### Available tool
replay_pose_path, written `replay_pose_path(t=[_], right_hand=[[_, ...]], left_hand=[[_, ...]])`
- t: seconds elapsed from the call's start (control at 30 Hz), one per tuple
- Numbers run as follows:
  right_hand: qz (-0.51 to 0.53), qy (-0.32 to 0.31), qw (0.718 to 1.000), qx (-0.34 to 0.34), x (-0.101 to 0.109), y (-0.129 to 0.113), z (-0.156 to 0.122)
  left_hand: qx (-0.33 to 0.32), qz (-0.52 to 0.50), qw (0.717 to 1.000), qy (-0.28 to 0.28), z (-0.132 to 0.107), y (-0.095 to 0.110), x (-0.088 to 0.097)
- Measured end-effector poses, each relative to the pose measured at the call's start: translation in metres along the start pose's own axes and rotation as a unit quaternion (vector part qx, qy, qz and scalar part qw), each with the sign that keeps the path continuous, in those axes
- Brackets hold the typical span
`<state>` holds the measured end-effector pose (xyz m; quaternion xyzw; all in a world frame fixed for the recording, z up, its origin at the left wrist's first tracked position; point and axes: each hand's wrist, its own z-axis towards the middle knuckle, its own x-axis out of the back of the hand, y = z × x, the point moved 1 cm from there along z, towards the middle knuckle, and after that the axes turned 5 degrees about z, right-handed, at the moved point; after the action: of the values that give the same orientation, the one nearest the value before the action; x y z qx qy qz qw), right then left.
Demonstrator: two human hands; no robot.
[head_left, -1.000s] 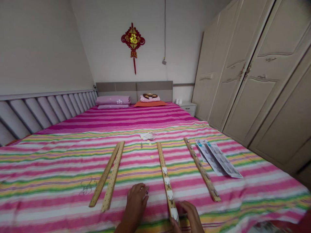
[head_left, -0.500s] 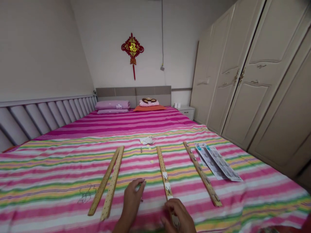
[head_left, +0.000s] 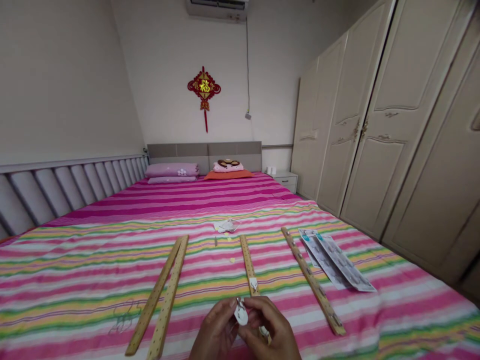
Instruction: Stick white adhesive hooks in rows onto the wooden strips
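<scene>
A white adhesive hook [head_left: 242, 317] with a metal prong is held up in front of me. The fingers of my left hand [head_left: 215, 330] pinch it from one side, while my right hand [head_left: 273, 327] grips it from the other. Beneath the hands lies a perforated wooden strip [head_left: 245, 255]. One white hook [head_left: 253, 284] sits on that strip just beyond my fingers, and part of another shows below my right hand. The near end of the strip is hidden by the hands.
Two wooden strips [head_left: 170, 295] lie at the left beside thin wire pieces [head_left: 125, 317]. To the right is a strip [head_left: 313, 280] bearing several metal hooks, next to blister packs [head_left: 347, 265]. Paper scraps [head_left: 226, 226] lie farther back on the striped bedsheet [head_left: 210, 275].
My two hands have come together, the left moving right and down. A white hook is now between them. The view has tilted up slightly.
</scene>
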<state>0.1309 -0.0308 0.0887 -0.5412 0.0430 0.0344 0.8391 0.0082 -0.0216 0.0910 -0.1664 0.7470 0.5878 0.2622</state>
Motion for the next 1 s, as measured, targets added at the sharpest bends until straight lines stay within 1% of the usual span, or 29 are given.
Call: replay_pose_path(t=[0.07,0.17,0.27,0.33,0.4,0.5,0.6,0.7,0.77,0.83,0.9,0.93,1.0], right_hand=[[0.024,0.01,1.0,-0.016,-0.001,0.003,-0.002],[0.075,0.023,0.995,-0.057,-0.002,0.01,-0.004],[0.166,0.026,0.977,-0.132,0.0,0.014,-0.005],[0.222,0.014,0.956,-0.193,0.002,0.012,-0.004],[0.25,0.006,0.937,-0.243,0.004,0.007,-0.003],[0.293,0.014,0.911,-0.291,0.005,0.0,-0.003],[0.33,0.019,0.893,-0.304,0.005,-0.002,-0.005],[0.328,0.022,0.894,-0.306,0.004,-0.002,-0.005],[0.319,0.03,0.896,-0.307,0.005,-0.002,-0.004],[0.309,0.043,0.9,-0.305,0.006,-0.004,-0.003],[0.295,0.052,0.906,-0.3,0.006,-0.005,-0.002],[0.288,0.055,0.909,-0.298,0.006,-0.006,-0.002],[0.279,0.054,0.913,-0.294,0.006,-0.007,-0.002]], left_hand=[[0.005,0.02,1.0,0.018,0.0,-0.003,0.001],[-0.006,0.069,0.996,0.058,0.002,-0.006,0.005],[-0.025,0.135,0.987,0.085,0.002,-0.006,0.008],[-0.029,0.169,0.982,0.084,-0.001,-0.006,0.007],[-0.024,0.185,0.98,0.075,-0.005,-0.005,0.005],[-0.014,0.189,0.98,0.057,-0.009,-0.006,0.002],[-0.015,0.177,0.983,0.047,-0.011,-0.008,0.0],[-0.007,0.172,0.984,0.051,-0.012,-0.009,0.0],[-0.011,0.195,0.978,0.074,-0.013,-0.007,0.0],[-0.038,0.233,0.966,0.107,-0.014,-0.003,0.0],[-0.078,0.27,0.951,0.131,-0.016,0.002,0.0],[-0.098,0.286,0.944,0.129,-0.016,0.004,0.0],[-0.132,0.319,0.933,0.103,-0.016,0.006,-0.001]])
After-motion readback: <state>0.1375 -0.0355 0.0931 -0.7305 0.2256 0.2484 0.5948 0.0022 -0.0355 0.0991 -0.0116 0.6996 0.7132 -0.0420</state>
